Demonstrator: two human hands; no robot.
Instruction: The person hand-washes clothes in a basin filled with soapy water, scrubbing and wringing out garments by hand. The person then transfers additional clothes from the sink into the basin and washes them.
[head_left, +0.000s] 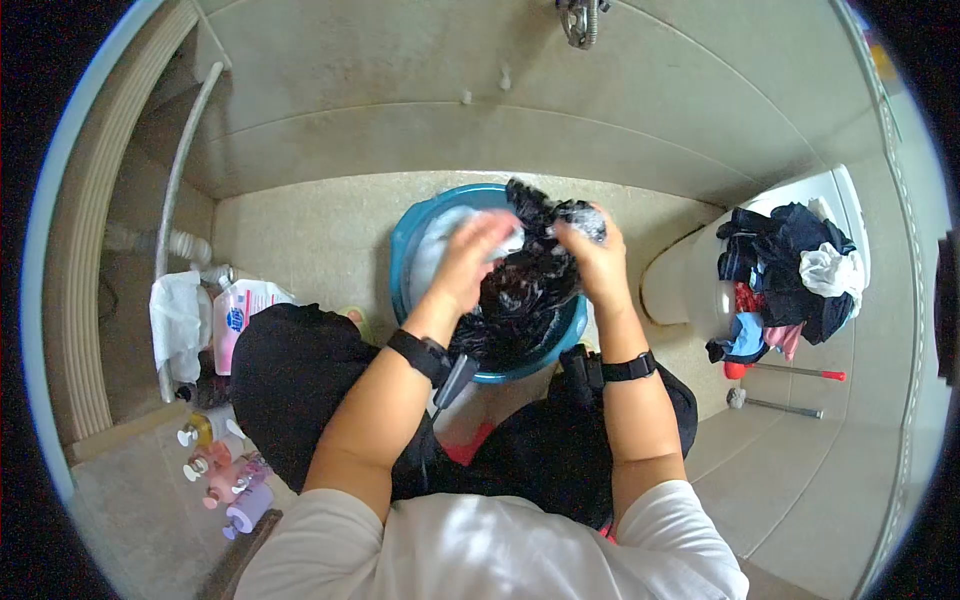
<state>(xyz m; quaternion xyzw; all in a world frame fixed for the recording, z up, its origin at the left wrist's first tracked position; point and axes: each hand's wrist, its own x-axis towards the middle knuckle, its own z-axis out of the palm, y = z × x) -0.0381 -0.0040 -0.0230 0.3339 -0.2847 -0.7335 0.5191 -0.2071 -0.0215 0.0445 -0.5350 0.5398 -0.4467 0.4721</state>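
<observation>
A blue basin (402, 285) stands on the floor in front of me, with soapy water and a wet black garment (525, 290) in it. My right hand (600, 258) is closed on a bunched, foam-covered part of that garment, lifted at the basin's right rim. My left hand (475, 262) is over the basin's left half, beside the black cloth. Its fingers are smeared by motion, so their grip is unclear. Whitish suds or pale cloth, I cannot tell which, show under the left hand.
On the right, a pile of clothes (790, 265) lies on a white toilet (665, 280). Red-handled tool (800, 371) and brush (780, 404) lie below it. Several pump bottles (225, 465) and a pink detergent bottle (232, 320) stand left. A metal tap (580, 22) is on the wall ahead.
</observation>
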